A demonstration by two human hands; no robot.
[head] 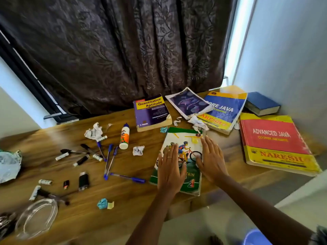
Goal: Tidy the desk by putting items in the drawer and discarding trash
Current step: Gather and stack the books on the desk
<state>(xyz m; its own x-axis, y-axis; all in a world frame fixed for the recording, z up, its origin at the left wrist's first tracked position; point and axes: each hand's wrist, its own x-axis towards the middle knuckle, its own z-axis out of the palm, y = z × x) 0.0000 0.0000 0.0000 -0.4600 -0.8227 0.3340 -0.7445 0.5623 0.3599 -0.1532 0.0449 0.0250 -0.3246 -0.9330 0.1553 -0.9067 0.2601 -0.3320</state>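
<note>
- You are laying both hands flat on the cycling book (184, 152), which is lying near the front edge of the bench (123, 197), just right of its middle.
- Your left hand (169, 169) is pressing on the cover's left half, fingers straight and close together, gripping nothing.
- Your right hand (211, 159) is resting along the book's right edge, fingers straight and slightly spread, also gripping nothing.
- The book's long axis is running away from you, tilted a little to the right, so your 2 hands are sitting either side of that axis, neither one clearly nearer. I judge the next move needs fingers curling under the long edges.
- The drawer is not in view, so you cannot tell which way the book has to travel.
- To the left, the pens (109, 158) are lying scattered beside the glue bottle (124, 137), well apart from your hands.
- 1 crumpled paper (138, 150) is sitting just left of the book, near your left hand; it looks like trash.
- The Advanced Java book (276, 144) is lying to your right, apart from the right hand.
</note>
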